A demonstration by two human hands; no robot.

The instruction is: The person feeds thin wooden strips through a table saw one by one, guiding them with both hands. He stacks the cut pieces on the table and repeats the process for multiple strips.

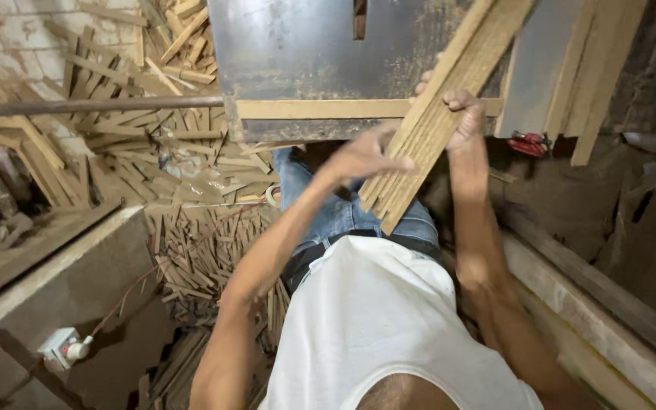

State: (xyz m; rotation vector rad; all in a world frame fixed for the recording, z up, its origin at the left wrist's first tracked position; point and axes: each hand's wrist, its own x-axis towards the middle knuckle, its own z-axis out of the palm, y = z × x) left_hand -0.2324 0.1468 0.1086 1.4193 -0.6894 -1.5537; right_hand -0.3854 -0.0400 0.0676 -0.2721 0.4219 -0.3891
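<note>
Currently holding a bundle of long wooden strips (434, 129) slanted across the near edge of a metal saw table (298, 53), far ends running up past the top of frame, near ends hanging out over the lap above blue jeans. Risks, judged from this pose only: loose strips, not tied, so could fan apart or slide out of the stack if the grip eases; near ends unsupported, so could tip down off the table edge; dark slot in the tabletop close to the strips, likely the blade opening, so fingers near the edge could drift toward it if the bundle jerks; splinters probable from rough faces against bare skin. Right hand (461, 114) on the upper right side of the bundle, fingers curled over the strips and clenched on them, forearm stretched nearly straight forward. Left hand (366, 156) against the lower left face, fingers extended and pressed flat along the wood, thumb side up, elbow bent and arm reaching in from the left; steadying rather than wrapping around. Offcut pile (153, 137) heaped on the floor left of the table, underfoot and a possible trip hazard.
</note>
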